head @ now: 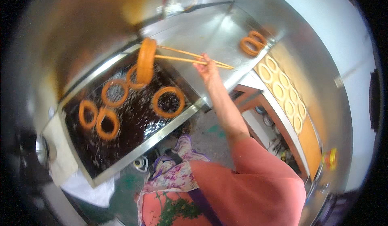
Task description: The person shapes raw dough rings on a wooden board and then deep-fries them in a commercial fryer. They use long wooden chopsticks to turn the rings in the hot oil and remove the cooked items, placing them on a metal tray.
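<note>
My right hand (pixel 206 66) grips a pair of long wooden cooking chopsticks (pixel 178 58). At their far ends hangs a bunch of golden-brown fried dough rings (pixel 146 61), held over the back corner of a fryer vat of dark oil (pixel 130 135). Below and beside the bunch, more fried rings float: one ring (pixel 115 93) near the middle, another ring (pixel 168 102) towards the right. Two more, a ring (pixel 88 114) and a ring (pixel 107 123), lie at the left. The oil bubbles around them. My left hand is out of view.
Two fried rings (pixel 253 43) rest at the right end of the stainless steel counter (pixel 194 28). Several pale raw dough rings (pixel 279 91) lie on a wooden board (pixel 310 141) at the right. The vat's metal front rim (pixel 151 144) runs before me. A white bag (pixel 91 189) lies at the lower left.
</note>
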Demonstrator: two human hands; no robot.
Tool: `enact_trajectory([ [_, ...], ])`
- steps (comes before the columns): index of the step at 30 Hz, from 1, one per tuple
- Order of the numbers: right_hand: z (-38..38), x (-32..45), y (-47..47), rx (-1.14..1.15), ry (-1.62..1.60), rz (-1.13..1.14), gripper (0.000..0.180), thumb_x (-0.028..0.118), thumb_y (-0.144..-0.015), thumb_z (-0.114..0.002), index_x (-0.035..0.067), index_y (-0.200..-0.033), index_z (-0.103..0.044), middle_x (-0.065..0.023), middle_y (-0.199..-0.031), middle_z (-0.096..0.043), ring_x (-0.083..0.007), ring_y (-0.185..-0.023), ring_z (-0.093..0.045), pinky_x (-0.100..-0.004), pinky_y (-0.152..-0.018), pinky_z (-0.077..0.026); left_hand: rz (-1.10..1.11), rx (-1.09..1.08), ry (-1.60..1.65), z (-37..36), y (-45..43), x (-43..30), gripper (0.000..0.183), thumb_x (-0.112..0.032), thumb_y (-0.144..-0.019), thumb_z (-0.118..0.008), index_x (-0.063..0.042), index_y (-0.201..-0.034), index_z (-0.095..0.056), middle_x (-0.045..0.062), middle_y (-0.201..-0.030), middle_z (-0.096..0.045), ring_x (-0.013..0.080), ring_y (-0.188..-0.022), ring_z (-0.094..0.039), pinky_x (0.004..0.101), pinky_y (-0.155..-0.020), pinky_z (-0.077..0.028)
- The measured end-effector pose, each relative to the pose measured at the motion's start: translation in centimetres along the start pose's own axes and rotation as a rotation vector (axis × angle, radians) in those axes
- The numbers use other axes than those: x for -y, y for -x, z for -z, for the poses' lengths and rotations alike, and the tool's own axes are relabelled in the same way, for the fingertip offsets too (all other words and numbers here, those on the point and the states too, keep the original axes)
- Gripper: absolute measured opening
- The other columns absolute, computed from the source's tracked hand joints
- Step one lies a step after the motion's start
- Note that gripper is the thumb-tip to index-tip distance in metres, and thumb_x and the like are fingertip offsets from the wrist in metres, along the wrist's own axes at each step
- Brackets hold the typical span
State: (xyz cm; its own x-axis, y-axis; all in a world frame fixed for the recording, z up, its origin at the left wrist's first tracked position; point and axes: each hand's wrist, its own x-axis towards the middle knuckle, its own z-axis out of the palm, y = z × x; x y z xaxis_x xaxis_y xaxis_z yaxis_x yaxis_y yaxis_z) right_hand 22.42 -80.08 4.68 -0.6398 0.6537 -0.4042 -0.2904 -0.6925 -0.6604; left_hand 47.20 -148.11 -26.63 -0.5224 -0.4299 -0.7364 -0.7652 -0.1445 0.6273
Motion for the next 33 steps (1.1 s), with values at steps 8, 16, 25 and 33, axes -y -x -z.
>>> enact_trajectory([
  [8,11.0,16.4,-3.4,-0.136,-0.049,0.267,0.025,0.018,-0.092,-0.06,0.0,-0.108,-0.054,-0.0151,-0.093,-0.06,-0.0261,-0.085,-0.064,-0.0382,-0.069,-0.061,-0.06,0.081,-0.187,-11.0,-0.5,-6.6,0.056,0.002,-0.078,-0.055,0.004,-0.132,-0.043,0.012,-0.083,-0.059,0.0185,-0.061,-0.059,0.0296,-0.044,-0.046],
  [16,13.6,31.1,-8.1,-0.377,0.35,0.66,0.026,0.012,-0.09,-0.062,-0.009,-0.103,-0.054,-0.0171,-0.084,-0.063,-0.0262,-0.072,-0.067,-0.0336,-0.052,-0.06,-0.05,0.068,-0.204,-15.4,-0.1,-9.0,0.056,0.001,-0.078,-0.055,0.004,-0.133,-0.044,0.013,-0.085,-0.06,0.0188,-0.063,-0.06,0.0297,-0.045,-0.047],
  [25,7.9,29.9,-7.9,-0.398,0.779,1.06,0.019,0.01,-0.086,-0.064,-0.008,-0.09,-0.063,-0.0148,-0.076,-0.066,-0.0184,-0.062,-0.066,-0.0281,-0.048,-0.053,-0.041,0.072,-0.183,-15.1,-1.1,-7.4,0.056,0.001,-0.079,-0.056,0.003,-0.133,-0.044,0.013,-0.089,-0.061,0.0193,-0.065,-0.061,0.0298,-0.047,-0.048],
  [33,6.4,23.9,-10.7,-0.262,1.637,1.156,0.037,0.035,-0.087,-0.065,0.002,-0.104,-0.069,-0.0139,-0.096,-0.069,-0.0216,-0.085,-0.066,-0.0334,-0.075,-0.053,-0.007,-0.002,0.001,-6.2,-2.7,-1.8,0.055,0.001,-0.079,-0.056,0.002,-0.133,-0.045,0.013,-0.092,-0.061,0.0196,-0.067,-0.062,0.0299,-0.048,-0.049],
])
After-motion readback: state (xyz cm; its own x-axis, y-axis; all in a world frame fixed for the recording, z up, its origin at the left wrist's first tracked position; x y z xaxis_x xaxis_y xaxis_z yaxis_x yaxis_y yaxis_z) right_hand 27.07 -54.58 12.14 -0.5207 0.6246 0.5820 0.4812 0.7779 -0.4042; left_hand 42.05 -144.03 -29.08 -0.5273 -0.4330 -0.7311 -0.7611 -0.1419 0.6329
